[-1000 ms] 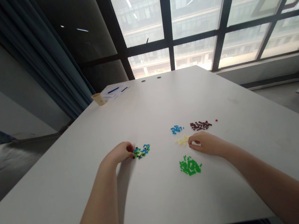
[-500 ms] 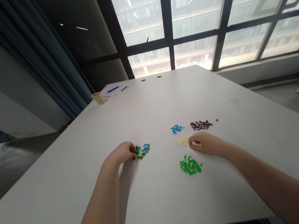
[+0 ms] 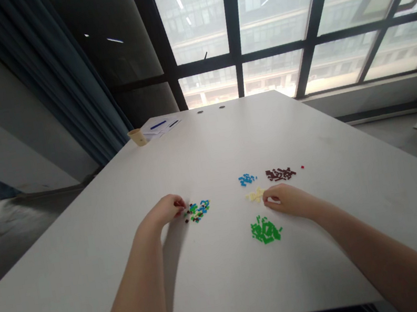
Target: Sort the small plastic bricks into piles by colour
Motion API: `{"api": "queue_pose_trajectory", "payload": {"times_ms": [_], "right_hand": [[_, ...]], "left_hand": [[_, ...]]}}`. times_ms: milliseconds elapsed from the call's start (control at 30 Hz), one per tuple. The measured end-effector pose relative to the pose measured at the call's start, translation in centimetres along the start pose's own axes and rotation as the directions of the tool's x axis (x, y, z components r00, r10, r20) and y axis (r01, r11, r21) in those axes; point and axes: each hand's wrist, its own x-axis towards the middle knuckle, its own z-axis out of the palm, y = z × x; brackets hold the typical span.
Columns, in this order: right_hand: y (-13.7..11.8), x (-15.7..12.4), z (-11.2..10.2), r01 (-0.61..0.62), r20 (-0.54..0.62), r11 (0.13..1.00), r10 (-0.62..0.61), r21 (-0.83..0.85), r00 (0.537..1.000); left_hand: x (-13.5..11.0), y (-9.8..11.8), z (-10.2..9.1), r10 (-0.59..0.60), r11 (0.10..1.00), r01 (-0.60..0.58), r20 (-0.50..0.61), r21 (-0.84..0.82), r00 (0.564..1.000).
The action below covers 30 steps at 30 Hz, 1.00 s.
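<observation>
- The window wall (image 3: 274,22) with dark frames fills the far side; a dark curtain (image 3: 60,79) hangs to its left.
- The white table (image 3: 229,280) carries everything else.
- The left hand (image 3: 165,211) rests on the table, its fingers curled in and the tips drawn together. They touch the left edge of the mixed pile (image 3: 198,211), a small heap of green, blue and dark pieces left of centre.
- The right hand (image 3: 288,200) lies with thumb and forefinger at the right edge of the cream pile (image 3: 255,195). I cannot tell whether they clamp a piece.
- The green pile (image 3: 266,232) sits just nearer than the right hand.
- The brown pile (image 3: 280,174) and the blue pile (image 3: 246,179) lie side by side just beyond the cream pile.
- Papers (image 3: 159,127) with blue marks lie at the far left corner, any writing too small to read.
- A paper cup (image 3: 137,137) stands upright just beside them, with no legible label.
- One red piece (image 3: 302,167) lies alone, right of the brown pile.
</observation>
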Motion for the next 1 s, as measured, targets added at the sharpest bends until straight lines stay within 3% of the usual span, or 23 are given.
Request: {"api": "queue_pose_trajectory", "payload": {"times_ms": [400,600,767,900,1000], "right_hand": [[-0.3,0.0,-0.2,-0.007,0.004,1.0,0.007,0.001,1.0],[-0.3,0.1,-0.2,-0.009,0.001,1.0,0.009,0.006,1.0],[-0.3,0.1,-0.2,-0.009,-0.006,1.0,0.009,0.007,1.0],[-0.2,0.1,-0.2,-0.016,-0.004,1.0,0.016,0.008,1.0],[-0.3,0.1,-0.2,-0.019,0.002,1.0,0.019,0.009,1.0]], "left_hand": [[-0.4,0.1,0.4,0.027,0.994,-0.036,0.087,0.105,0.996],[-1.4,2.0,1.0,-0.025,0.945,0.055,-0.096,0.324,0.995],[-1.8,2.8,1.4,-0.024,0.934,0.078,-0.158,0.349,0.987],[-1.8,2.9,1.4,0.049,0.939,0.018,-0.186,0.345,0.981],[-2.2,3.6,1.5,0.179,0.949,-0.115,-0.201,0.294,0.963]]}}
